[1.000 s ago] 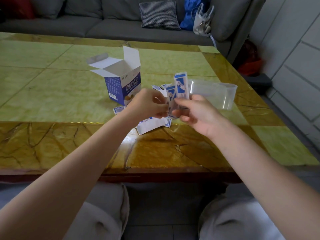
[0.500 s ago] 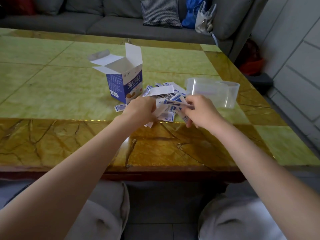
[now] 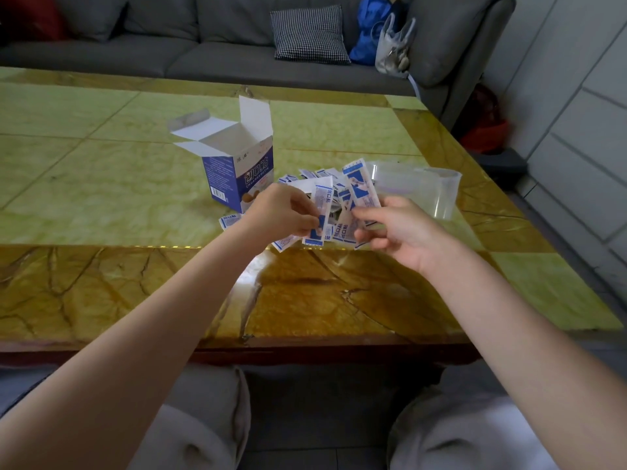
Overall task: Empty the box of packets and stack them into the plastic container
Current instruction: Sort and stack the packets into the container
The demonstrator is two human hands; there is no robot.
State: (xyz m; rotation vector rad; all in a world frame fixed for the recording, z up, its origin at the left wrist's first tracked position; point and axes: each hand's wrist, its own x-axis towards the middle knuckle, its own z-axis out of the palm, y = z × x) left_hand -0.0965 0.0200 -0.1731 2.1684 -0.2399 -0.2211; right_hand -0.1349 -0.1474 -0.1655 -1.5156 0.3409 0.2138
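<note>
- The box stands upright at about 11 o'clock from the hands, flaps open; its inside is hidden, so whether it is fully emptied cannot be told.
- The left hand is pinched shut on one packet, held upright above the table.
- Loose packets lie in a heap just past both hands, at 12 o'clock.
- The right hand is closed on a small fanned bunch of packets.
- The plastic container sits at 1 o'clock of the right hand, near it, apparently with nothing in it.
- Risk: the fanned bunch looks loosely aligned; adding the left packet could let slick wrappers slide apart and drop.
- Risk: the light container may be nudged or tipped if the right hand reaches in carelessly.
</note>
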